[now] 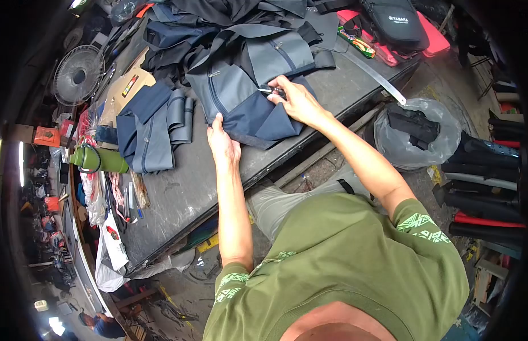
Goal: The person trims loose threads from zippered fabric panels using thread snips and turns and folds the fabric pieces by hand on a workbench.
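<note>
My left hand is closed on the lower left edge of a grey and navy fabric bag piece, thumb on top. The piece has zippers set into its grey panels and lies loosely folded on the dark table. In my right hand is a small cutting tool that looks like thread snips, with dark handles and a short silver tip. The tip points left and lies over the fabric near the seam between grey and navy. My right fingers partly hide the handles.
Folded grey-navy pieces lie left on the table, near a green bottle and a fan. A metal ruler juts over the right edge, above a plastic bag of dark scraps. A black Yamaha bag lies behind.
</note>
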Tool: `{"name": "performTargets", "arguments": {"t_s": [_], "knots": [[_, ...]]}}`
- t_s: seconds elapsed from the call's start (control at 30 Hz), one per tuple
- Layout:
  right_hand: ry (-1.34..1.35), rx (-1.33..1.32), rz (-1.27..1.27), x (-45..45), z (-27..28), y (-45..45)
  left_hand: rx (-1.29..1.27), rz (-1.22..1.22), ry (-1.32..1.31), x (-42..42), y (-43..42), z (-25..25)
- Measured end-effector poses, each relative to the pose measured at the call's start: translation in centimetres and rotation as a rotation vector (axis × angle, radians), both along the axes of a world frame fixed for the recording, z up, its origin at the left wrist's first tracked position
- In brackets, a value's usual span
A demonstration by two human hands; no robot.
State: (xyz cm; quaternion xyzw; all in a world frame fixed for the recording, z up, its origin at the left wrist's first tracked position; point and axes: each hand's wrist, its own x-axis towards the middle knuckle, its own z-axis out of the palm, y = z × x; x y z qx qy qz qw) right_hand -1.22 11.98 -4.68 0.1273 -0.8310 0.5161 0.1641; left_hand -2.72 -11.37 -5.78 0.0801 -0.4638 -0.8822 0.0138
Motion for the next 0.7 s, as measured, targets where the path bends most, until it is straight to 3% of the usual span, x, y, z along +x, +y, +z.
{"name": "performTargets", "arguments": {"t_s": [0.37, 0.7], "knots": [[0.165, 0.237, -0.114, 0.2, -2.3, -1.0, -0.004, 0.059, 0.009, 0.1, -0.4, -0.5], [0.175, 0.280, -0.098, 0.3, -2.1, -1.1, -0.008, 0.072, -0.028, 0.4, -0.6, -0.2]]}}
